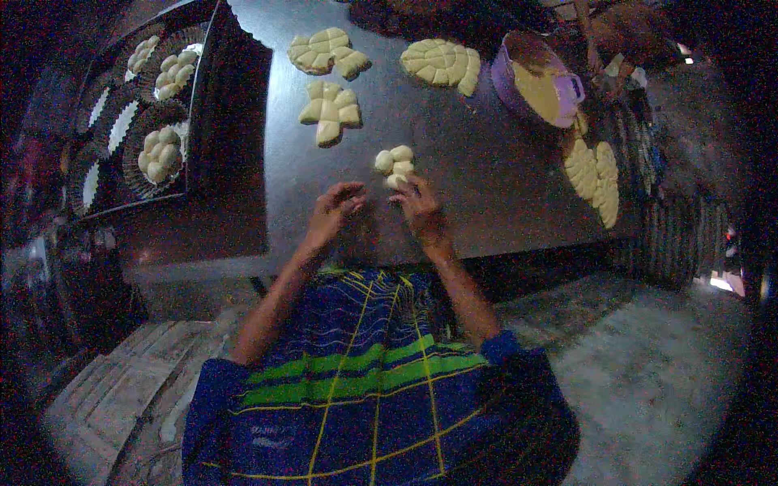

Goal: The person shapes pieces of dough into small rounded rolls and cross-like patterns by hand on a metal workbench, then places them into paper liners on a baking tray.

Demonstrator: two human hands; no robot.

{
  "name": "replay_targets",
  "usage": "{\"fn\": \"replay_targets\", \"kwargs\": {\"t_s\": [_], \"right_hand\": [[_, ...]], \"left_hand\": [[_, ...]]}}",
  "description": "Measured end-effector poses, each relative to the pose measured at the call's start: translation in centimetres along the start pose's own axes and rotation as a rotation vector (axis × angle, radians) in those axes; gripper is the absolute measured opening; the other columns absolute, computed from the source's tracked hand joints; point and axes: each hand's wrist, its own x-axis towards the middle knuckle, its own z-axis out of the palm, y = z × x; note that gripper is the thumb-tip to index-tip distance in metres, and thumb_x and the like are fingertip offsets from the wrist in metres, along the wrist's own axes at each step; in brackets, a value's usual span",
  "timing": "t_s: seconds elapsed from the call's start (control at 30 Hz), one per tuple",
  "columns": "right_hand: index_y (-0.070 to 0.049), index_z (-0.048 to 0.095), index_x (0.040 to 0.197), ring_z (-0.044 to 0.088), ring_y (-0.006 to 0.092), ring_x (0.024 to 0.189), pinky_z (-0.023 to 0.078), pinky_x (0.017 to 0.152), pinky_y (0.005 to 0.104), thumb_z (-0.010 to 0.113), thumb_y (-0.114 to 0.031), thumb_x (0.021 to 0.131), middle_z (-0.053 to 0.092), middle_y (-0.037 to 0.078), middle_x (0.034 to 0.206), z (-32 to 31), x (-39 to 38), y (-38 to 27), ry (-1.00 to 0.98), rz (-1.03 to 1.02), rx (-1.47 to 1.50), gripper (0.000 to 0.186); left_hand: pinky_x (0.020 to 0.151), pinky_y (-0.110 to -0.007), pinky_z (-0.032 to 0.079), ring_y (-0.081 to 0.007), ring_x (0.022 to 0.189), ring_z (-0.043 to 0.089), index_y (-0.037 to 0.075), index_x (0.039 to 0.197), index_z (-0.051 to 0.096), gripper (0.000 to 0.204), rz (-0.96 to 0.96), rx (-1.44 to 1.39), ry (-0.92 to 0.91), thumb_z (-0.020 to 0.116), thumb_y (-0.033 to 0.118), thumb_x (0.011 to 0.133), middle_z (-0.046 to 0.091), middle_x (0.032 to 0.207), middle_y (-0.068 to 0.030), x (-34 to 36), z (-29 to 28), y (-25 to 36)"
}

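Observation:
Near the front of the dark metal table, several small pale dough balls (394,157) sit in a tight cluster. My right hand (423,215) is at the near side of this cluster, its fingers closed around the nearest dough ball (397,181). To the left, my left hand (331,212) hovers over the table edge with fingers loosely bent and apart, and nothing shows in it. Beyond my hands lies a scored piece of dough cut into chunks (331,112). Farther back are two larger scored dough slabs, one at left (322,52) and one at right (438,63).
At left, a dark tray (191,150) holds fluted paper cups, some with dough-ball clusters (160,155). A purple tub (506,77) with yellowish contents stands at the back right. More scored dough (582,172) lies along the right table edge. Another person's arm (587,36) shows behind the tub.

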Motion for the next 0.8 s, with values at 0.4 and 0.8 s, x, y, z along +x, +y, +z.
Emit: {"fn": "replay_targets", "kwargs": {"t_s": [0.4,0.8], "right_hand": [[-0.010,0.065,0.118,0.063,0.0312,0.099,0.055,0.084,0.0384,0.060,-0.002,0.087,0.063,0.012,0.116,-3.3,0.2,0.2,-0.067,0.035,0.220,0.032],[-0.002,0.069,0.106,0.066,0.0220,0.089,0.051,0.082,0.0335,0.061,-0.016,0.093,0.071,0.011,0.102,-16.4,10.5,17.1,0.523,0.428,0.365,0.021]], "left_hand": [[0.100,-0.039,0.044,-0.0294,0.118,0.056,0.002,0.135,0.048,0.041,0.386,0.594,0.107,0.052,0.014,0.096,0.057,0.126,-0.0173,4.5,6.1,0.0],[0.097,-0.036,0.045,-0.0222,0.108,0.059,0.002,0.122,0.058,0.033,-0.025,-0.010,0.281,0.059,0.021,0.095,0.063,0.116,-0.0103,-0.2,3.0,3.5]]}}
